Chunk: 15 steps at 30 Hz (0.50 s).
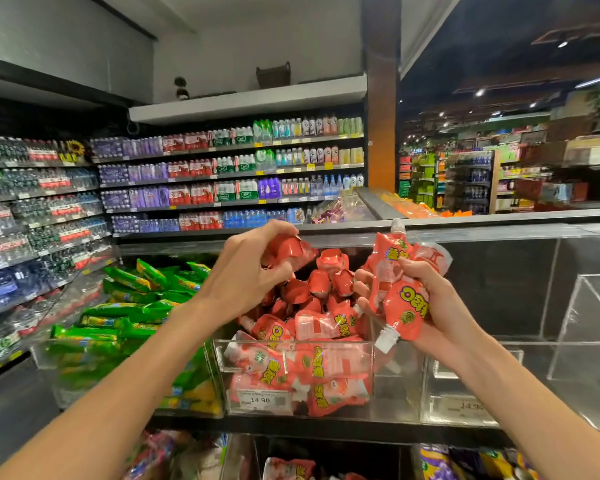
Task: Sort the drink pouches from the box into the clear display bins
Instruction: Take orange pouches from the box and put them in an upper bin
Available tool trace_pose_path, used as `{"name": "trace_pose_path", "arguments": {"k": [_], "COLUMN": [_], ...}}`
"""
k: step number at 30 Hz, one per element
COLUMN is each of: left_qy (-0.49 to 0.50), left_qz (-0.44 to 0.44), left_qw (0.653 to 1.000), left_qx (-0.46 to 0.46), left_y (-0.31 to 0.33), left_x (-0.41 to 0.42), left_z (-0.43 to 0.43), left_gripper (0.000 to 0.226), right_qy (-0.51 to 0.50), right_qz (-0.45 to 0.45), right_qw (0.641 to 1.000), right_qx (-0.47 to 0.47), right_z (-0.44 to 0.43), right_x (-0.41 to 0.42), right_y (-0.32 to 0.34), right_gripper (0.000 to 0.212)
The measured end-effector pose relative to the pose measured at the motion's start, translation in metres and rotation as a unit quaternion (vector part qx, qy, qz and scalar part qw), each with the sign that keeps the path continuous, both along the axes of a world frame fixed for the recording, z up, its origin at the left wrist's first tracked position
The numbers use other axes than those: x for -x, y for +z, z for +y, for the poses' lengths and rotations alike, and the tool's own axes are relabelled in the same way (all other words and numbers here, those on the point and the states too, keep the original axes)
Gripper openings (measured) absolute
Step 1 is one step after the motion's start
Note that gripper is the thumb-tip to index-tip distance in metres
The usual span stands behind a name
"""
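My left hand (253, 268) grips a red drink pouch (288, 251) above the middle clear bin (293, 348), which is heaped with several red pouches (312, 327). My right hand (426, 299) holds a bunch of red pouches (400, 282) with white spouts, just right of that heap and over the bin's right wall. The source box is not in view.
A clear bin of green pouches (132, 313) stands to the left. To the right is a clear bin (465, 407) with nothing visible inside. Price tags sit on the bin fronts. Lower bins hold pink and purple packs (440, 462). Bottled-drink shelves (229, 174) line the back.
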<state>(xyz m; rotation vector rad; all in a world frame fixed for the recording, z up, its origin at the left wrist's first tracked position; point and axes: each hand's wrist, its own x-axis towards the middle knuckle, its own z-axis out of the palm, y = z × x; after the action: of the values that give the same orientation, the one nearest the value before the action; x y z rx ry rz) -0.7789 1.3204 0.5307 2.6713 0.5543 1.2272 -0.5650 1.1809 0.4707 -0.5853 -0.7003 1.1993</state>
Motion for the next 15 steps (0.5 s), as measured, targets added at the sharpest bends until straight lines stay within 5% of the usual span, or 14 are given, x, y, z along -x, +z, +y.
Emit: {"name": "trace_pose_path", "arguments": {"k": [15], "left_qy": [0.074], "left_qz": [0.166], "left_qw": [0.970], "left_qx": [-0.161], "left_y": [0.003], "left_x": [-0.046], "left_z": [0.008], "left_gripper": [0.041], "right_qy": [0.003], "right_qz": [0.009], "right_qw": [1.000], "right_qx": [0.004], "right_z": [-0.006], "right_x": [-0.016], "right_y": [-0.006], "right_gripper": [0.081]}}
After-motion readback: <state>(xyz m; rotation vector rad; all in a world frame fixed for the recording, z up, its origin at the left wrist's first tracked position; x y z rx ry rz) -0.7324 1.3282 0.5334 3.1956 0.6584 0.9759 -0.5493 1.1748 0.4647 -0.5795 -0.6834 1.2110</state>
